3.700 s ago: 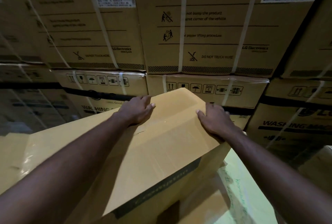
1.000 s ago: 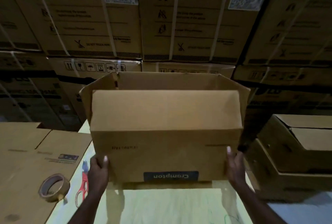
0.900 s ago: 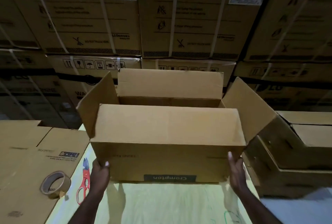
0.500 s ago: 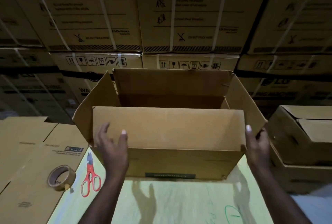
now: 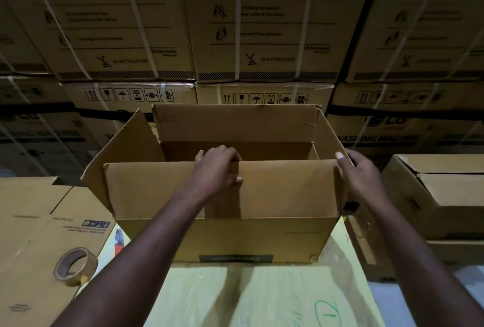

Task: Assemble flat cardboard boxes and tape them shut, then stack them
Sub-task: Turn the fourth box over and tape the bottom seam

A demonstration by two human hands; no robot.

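Since the frame half a second earlier, both hands have shifted: the left hand (image 5: 218, 166) went from the near-left corner of the box to the middle of the near flap's top edge, and the right hand (image 5: 358, 174) rose to that flap's right end.

Head view, single camera.
- We see the open box (image 5: 262, 237) standing on the pale yellow-green table (image 5: 262, 300), centre of frame, its open top facing up. A dark label sits low on its near wall; the print is too blurred to read.
- Near flap (image 5: 288, 190) upright. Far flap (image 5: 235, 122) upright. Left flap (image 5: 125, 148) splayed outward to the left. Right flap (image 5: 327, 138) stands roughly upright.
- Left hand: fingers curled over the near flap's top edge, thumb on its near face, so it grips the flap.
- Right hand: thumb on the near flap's upper right corner, fingers wrapped behind around the right flap's edge, so it holds that corner.
- Hands are well apart, both on the same box.
- Tape roll (image 5: 70, 278) lies on flat cardboard (image 5: 39, 227) at near left.
- Scissors (image 5: 119, 241), red handle, lie at the table's left edge, mostly hidden by the left forearm.
- Assembled boxes (image 5: 445, 195) are stacked at right, just beside the table.
- Large strapped cartons (image 5: 262, 38) fill the far side.
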